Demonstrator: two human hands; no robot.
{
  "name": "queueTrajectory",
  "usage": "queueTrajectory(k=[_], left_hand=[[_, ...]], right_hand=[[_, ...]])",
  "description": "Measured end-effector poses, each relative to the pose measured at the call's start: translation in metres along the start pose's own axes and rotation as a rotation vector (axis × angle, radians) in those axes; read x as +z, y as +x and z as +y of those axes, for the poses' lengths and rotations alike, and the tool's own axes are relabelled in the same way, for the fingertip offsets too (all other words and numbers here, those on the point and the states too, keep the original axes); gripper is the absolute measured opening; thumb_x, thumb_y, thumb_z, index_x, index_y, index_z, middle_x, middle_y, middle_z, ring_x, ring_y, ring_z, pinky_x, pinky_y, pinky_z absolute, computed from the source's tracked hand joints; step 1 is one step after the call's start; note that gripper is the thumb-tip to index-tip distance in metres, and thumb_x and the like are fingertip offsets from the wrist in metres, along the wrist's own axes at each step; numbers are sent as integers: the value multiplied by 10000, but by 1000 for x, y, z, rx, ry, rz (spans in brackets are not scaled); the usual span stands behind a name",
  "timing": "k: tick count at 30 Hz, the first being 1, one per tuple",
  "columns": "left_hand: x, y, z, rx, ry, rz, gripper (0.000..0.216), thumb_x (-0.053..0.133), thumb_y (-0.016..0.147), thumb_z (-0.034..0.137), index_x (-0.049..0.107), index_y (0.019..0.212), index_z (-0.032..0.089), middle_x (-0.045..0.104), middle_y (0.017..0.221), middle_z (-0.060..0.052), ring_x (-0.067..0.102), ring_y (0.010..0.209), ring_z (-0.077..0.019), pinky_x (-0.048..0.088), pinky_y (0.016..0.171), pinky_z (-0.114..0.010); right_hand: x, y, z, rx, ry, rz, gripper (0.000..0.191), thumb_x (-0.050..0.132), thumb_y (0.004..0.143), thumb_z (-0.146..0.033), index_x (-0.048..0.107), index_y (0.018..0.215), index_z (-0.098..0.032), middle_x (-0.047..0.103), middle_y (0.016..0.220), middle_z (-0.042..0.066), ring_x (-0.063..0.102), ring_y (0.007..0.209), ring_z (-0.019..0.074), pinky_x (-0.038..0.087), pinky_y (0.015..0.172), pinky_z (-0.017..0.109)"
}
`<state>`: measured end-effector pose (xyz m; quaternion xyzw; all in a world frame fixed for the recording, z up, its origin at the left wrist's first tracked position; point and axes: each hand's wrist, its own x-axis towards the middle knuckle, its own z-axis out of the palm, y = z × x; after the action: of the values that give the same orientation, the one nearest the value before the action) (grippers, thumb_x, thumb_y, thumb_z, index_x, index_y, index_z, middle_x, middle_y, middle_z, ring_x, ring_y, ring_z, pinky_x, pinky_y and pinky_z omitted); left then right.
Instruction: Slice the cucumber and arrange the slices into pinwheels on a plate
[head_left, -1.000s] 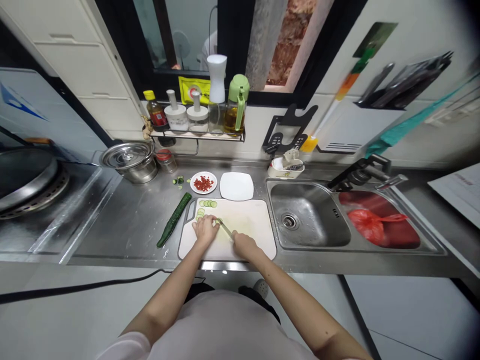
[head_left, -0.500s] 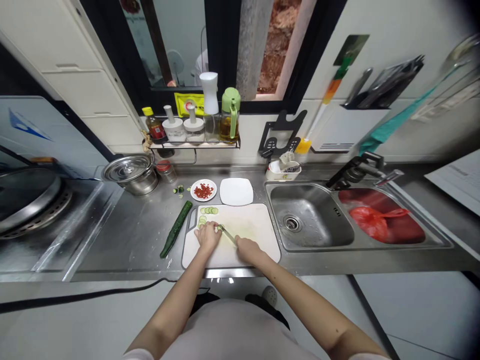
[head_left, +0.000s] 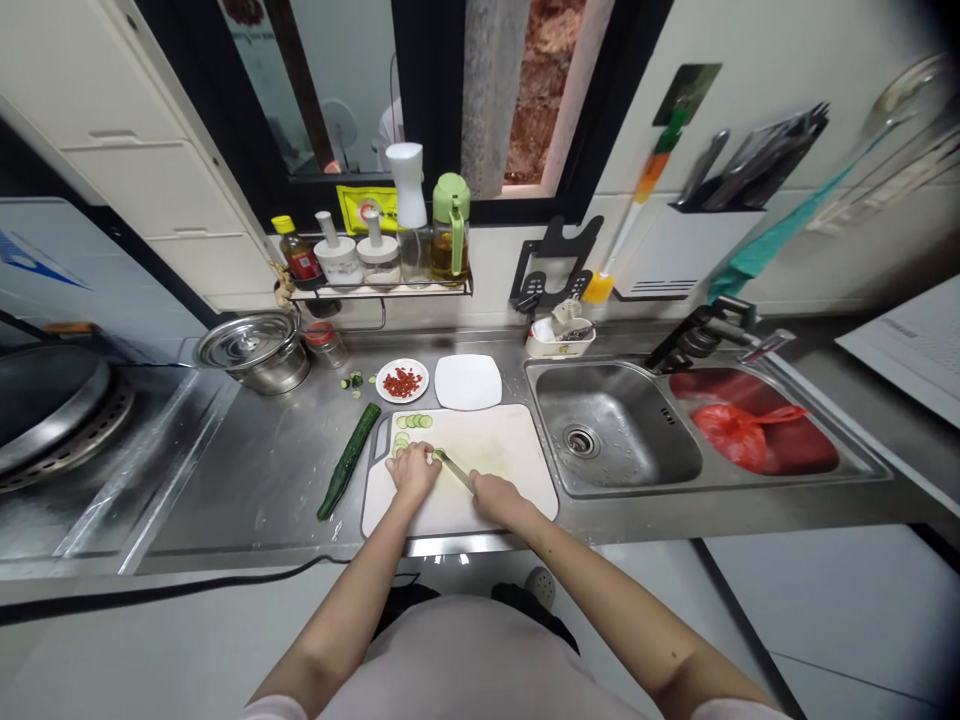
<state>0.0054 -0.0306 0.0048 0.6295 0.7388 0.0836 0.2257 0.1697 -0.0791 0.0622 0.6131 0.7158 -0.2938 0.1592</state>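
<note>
On a white cutting board (head_left: 502, 450), my left hand (head_left: 412, 471) is curled over a piece of cucumber that is mostly hidden under the fingers. My right hand (head_left: 491, 492) grips the handle of a knife (head_left: 452, 468), whose blade angles up and left to the left hand's fingertips. Several cucumber slices (head_left: 411, 428) lie at the board's far left corner. A whole cucumber (head_left: 348, 460) rests on the steel counter just left of the board.
Behind the board stand a small plate of chopped red chili (head_left: 403, 381) and an empty white square plate (head_left: 468, 381). A lidded steel pot (head_left: 253, 346) and a stove are at left. A double sink (head_left: 607, 430) is right, with a red bag (head_left: 739, 430) in the far basin.
The view has shifted slightly. Both hands stay in the same place on the board, with the knife blade still against the left hand's fingers.
</note>
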Motion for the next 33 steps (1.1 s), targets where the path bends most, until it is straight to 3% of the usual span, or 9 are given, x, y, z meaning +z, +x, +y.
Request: queueTrajectory(k=[33], left_hand=[[-14, 8, 2, 21, 10, -75, 230, 620, 720, 292, 672, 944, 283, 700, 994, -17, 568, 1077, -269, 316, 900, -406]], right_hand=[[-9, -3, 3, -37, -41, 44, 334, 413, 855, -105, 531, 1166, -134, 676, 1034, 173, 655, 966, 266, 442, 745, 323]])
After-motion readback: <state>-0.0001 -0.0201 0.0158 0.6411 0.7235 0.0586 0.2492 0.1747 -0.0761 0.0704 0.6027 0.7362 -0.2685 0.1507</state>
